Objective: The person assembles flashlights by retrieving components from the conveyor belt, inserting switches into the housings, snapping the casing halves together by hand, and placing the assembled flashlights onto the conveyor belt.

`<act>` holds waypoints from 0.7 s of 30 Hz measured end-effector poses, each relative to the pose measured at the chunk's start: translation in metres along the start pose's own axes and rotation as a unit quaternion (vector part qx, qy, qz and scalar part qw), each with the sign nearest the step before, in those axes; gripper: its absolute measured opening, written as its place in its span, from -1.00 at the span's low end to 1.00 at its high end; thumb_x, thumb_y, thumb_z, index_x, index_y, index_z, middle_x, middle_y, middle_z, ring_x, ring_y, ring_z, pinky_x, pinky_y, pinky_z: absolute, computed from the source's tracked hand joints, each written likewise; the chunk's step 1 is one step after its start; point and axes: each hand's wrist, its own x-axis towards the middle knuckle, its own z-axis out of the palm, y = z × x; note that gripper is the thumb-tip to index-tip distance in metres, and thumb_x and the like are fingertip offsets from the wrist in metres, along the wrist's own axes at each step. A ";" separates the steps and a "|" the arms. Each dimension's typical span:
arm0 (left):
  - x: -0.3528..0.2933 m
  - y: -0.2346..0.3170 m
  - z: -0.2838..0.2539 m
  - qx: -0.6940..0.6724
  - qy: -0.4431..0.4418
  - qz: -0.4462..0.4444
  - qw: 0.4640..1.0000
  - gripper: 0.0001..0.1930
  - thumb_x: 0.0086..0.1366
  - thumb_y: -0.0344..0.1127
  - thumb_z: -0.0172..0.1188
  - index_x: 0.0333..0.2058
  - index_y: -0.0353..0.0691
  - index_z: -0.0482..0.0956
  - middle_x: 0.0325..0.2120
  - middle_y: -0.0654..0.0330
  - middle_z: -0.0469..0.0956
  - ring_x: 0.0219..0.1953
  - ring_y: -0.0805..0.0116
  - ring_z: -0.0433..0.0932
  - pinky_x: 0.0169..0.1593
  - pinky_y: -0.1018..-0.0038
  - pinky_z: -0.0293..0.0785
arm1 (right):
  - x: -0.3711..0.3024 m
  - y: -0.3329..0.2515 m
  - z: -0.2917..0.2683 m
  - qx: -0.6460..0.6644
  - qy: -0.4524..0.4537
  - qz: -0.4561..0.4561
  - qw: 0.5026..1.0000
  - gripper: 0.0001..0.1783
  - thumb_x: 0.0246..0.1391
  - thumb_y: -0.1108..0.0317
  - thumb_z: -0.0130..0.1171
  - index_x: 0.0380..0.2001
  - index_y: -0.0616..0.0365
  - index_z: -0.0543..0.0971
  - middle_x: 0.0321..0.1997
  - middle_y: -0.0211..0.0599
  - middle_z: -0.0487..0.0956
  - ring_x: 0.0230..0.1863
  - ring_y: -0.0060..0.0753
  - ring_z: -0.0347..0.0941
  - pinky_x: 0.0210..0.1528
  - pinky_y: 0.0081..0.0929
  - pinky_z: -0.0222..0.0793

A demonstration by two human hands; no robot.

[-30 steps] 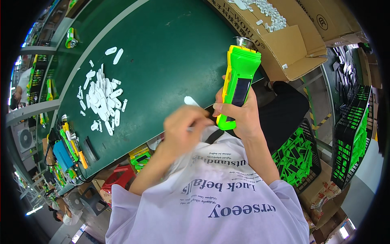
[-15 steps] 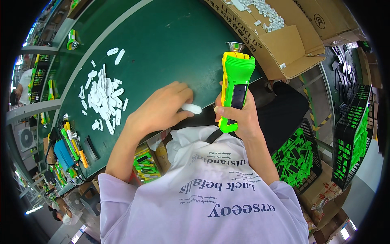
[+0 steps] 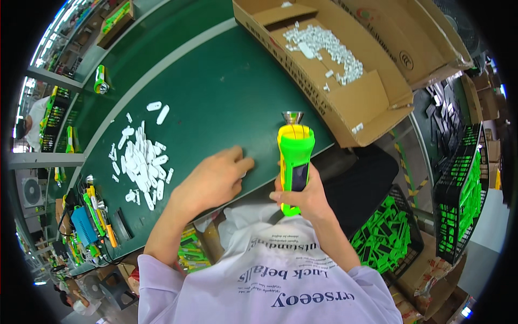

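My right hand (image 3: 312,195) is wrapped round a green and yellow flashlight (image 3: 297,148), held upright over the table's near edge. A silver reflector cup (image 3: 293,116) sticks out at its top, with thin wires below it, and a dark panel lies along the green side. Over the table edge, my left hand (image 3: 218,178) is closed, knuckles up. Only a sliver of the white plastic piece (image 3: 243,174) shows at its fingertips; the hand covers the rest. Left of that hand, a pile of white oblong plastic pieces (image 3: 141,162) lies on the green table (image 3: 216,97).
A cardboard box (image 3: 345,102) with small white parts stands at the back right. Black crates of green parts (image 3: 383,235) are to the right. At the left are a blue device (image 3: 83,224), a screwdriver with an orange handle (image 3: 111,236) and another flashlight (image 3: 100,80).
The flashlight and my right hand now appear lower and slightly left. The white piece in my left hand has become mostly hidden. The whole view has shifted, showing more of the cardboard box.
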 end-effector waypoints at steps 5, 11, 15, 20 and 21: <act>0.002 0.007 0.009 0.054 -0.014 0.001 0.998 -0.76 -0.03 -0.46 0.20 -0.32 -0.29 0.48 -0.39 0.00 0.41 -0.30 -0.02 0.49 -0.26 0.17 0.45 | -0.003 0.001 0.003 -0.006 0.009 -0.003 1.000 -0.32 -0.34 0.79 0.24 -0.02 0.26 0.33 -0.49 -0.22 0.51 -0.55 -0.41 0.50 -0.53 -0.46 0.45; 0.015 -0.002 -0.008 -0.144 0.014 0.026 0.989 -0.76 -0.06 -0.53 0.25 -0.33 -0.31 0.48 -0.39 0.12 0.44 -0.33 0.22 0.51 -0.28 0.35 0.46 | 0.000 0.001 0.001 0.019 -0.007 -0.021 1.000 -0.29 -0.39 0.75 0.19 0.00 0.27 0.33 -0.48 -0.20 0.52 -0.54 -0.39 0.50 -0.49 -0.44 0.45; 0.019 0.009 0.008 -0.499 0.149 0.063 0.851 -0.73 -0.01 -0.61 0.31 -0.32 -0.29 0.47 -0.36 0.21 0.46 -0.32 0.43 0.58 -0.19 0.51 0.49 | 0.001 -0.003 0.000 0.030 -0.034 -0.007 0.999 -0.39 -0.35 0.69 0.29 -0.10 0.18 0.40 -0.43 -0.37 0.53 -0.40 -0.55 0.50 -0.36 -0.53 0.47; 0.026 0.021 0.023 -0.565 0.152 0.078 0.808 -0.75 0.06 -0.63 0.30 -0.27 -0.34 0.48 -0.29 0.21 0.49 -0.26 0.45 0.60 -0.10 0.51 0.52 | 0.002 0.002 0.001 0.029 -0.049 -0.021 0.998 -0.36 -0.36 0.69 0.25 -0.06 0.18 0.41 -0.36 -0.37 0.51 -0.38 -0.55 0.51 -0.35 -0.50 0.49; 0.025 0.023 0.025 -0.560 0.172 0.073 0.807 -0.75 0.06 -0.63 0.30 -0.26 -0.35 0.49 -0.29 0.20 0.49 -0.26 0.44 0.60 -0.11 0.51 0.54 | 0.001 0.002 0.000 0.030 -0.048 -0.020 0.998 -0.36 -0.36 0.69 0.25 -0.06 0.18 0.41 -0.36 -0.37 0.51 -0.38 -0.55 0.51 -0.35 -0.50 0.49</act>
